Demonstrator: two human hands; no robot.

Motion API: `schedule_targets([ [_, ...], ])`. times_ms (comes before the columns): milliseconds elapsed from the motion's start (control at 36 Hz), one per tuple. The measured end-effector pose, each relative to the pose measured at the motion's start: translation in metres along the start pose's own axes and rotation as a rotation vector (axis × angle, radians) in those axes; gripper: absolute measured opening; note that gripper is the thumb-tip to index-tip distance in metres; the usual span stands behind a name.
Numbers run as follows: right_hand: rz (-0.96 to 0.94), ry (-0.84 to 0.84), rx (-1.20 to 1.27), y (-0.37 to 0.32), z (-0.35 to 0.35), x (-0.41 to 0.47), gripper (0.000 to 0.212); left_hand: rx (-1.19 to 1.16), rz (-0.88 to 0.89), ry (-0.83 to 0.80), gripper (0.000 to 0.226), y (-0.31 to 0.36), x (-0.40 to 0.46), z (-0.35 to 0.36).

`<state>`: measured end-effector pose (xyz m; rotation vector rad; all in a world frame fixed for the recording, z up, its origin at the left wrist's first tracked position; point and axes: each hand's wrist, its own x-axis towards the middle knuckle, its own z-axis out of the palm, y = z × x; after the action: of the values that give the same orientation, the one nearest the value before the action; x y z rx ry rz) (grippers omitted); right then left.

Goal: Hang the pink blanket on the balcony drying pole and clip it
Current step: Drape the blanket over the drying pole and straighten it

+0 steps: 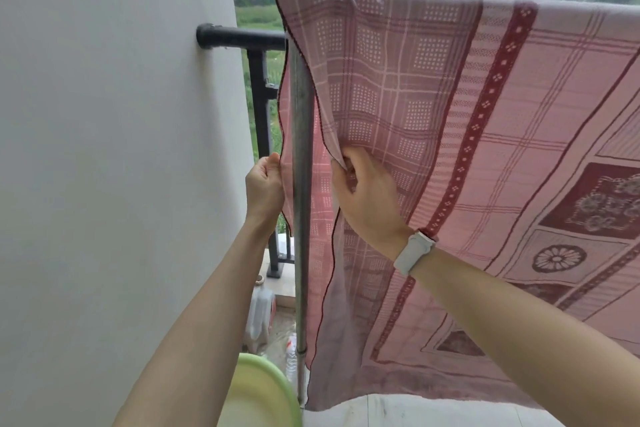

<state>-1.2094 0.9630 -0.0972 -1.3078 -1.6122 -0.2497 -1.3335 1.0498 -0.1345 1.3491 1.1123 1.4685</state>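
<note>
— Blanket [467,135]?
— Draped over the top, hanging down beside the steel post [300,184]
— Left hand [264,184]?
— Fingers curled shut, pinching the far edge left of the post
— Right hand [367,198]?
— Closed tight on a bunched fold of the near edge, white band [414,253] on the wrist

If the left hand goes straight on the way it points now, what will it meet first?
The left hand points forward and a little up, gripping the blanket edge. Going on, it would probably meet the black railing just beyond, though depth is hard to judge here.
</note>
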Motion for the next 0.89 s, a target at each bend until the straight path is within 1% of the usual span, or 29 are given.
schedule_targets([
  [56, -0.043, 0.003, -0.006, -0.006, -0.001, 0.004, 0.011, 0.009, -0.024, 0.008, 0.035, 0.0, 0.003, -0.004],
  [111, -0.091, -0.029, -0.024, -0.011, -0.005, 0.005, 0.017, 0.011, -0.048, -0.006, 0.033, 0.003, 0.005, -0.008],
  [167, -0.119, -0.095, -0.036, -0.013, -0.01, 0.005, 0.029, -0.003, -0.071, -0.078, 0.032, 0.011, 0.004, -0.011],
  [222, -0.156, -0.14, -0.051, -0.012, -0.014, 0.004, 0.038, -0.048, -0.091, -0.199, 0.033, 0.023, 0.004, -0.014],
  [250, -0.18, -0.146, -0.056, -0.011, -0.016, 0.004, 0.04, -0.067, -0.094, -0.252, 0.04, 0.032, 0.005, -0.015],
  [306, -0.212, -0.136, -0.056, -0.012, -0.019, 0.008, 0.039, -0.137, -0.094, -0.317, 0.062, 0.055, 0.007, -0.018],
  [361, -0.243, -0.1, -0.061, -0.015, -0.02, 0.015, 0.039, -0.261, -0.043, -0.361, 0.074, 0.084, 0.009, -0.019],
  [389, -0.261, -0.078, -0.068, -0.017, -0.021, 0.019, 0.04, -0.299, 0.012, -0.384, 0.075, 0.098, 0.01, -0.02],
  [444, -0.301, -0.044, -0.073, -0.022, -0.025, 0.027, 0.041, -0.279, 0.135, -0.422, 0.069, 0.125, 0.007, -0.018],
  [500, -0.341, -0.021, -0.077, -0.026, -0.031, 0.035, 0.04, -0.241, 0.227, -0.382, 0.063, 0.145, 0.005, -0.014],
  [528, -0.353, -0.014, -0.084, -0.027, -0.034, 0.039, 0.04, -0.224, 0.259, -0.327, 0.055, 0.152, 0.005, -0.011],
  [611, -0.39, 0.024, -0.109, -0.03, -0.045, 0.05, 0.038, -0.209, 0.32, -0.148, 0.016, 0.164, 0.006, -0.001],
  [639, -0.4, 0.038, -0.122, -0.03, -0.049, 0.053, 0.038, -0.218, 0.332, -0.111, 0.011, 0.165, 0.005, 0.001],
  [667, -0.409, 0.051, -0.139, -0.03, -0.054, 0.055, 0.038, -0.232, 0.348, -0.09, 0.011, 0.166, 0.005, 0.003],
  [722, -0.431, 0.062, -0.177, -0.028, -0.062, 0.061, 0.039, -0.273, 0.375, -0.099, 0.01, 0.17, 0.002, 0.005],
  [778, -0.468, 0.065, -0.219, -0.026, -0.069, 0.067, 0.039, -0.31, 0.355, -0.104, 0.009, 0.176, 0.003, 0.007],
  [833, -0.503, 0.084, -0.285, -0.024, -0.075, 0.073, 0.039, -0.348, 0.308, -0.057, 0.009, 0.181, 0.01, 0.006],
  [889, -0.517, 0.114, -0.343, -0.024, -0.082, 0.08, 0.039, -0.345, 0.288, 0.003, 0.017, 0.184, 0.02, 0.004],
])
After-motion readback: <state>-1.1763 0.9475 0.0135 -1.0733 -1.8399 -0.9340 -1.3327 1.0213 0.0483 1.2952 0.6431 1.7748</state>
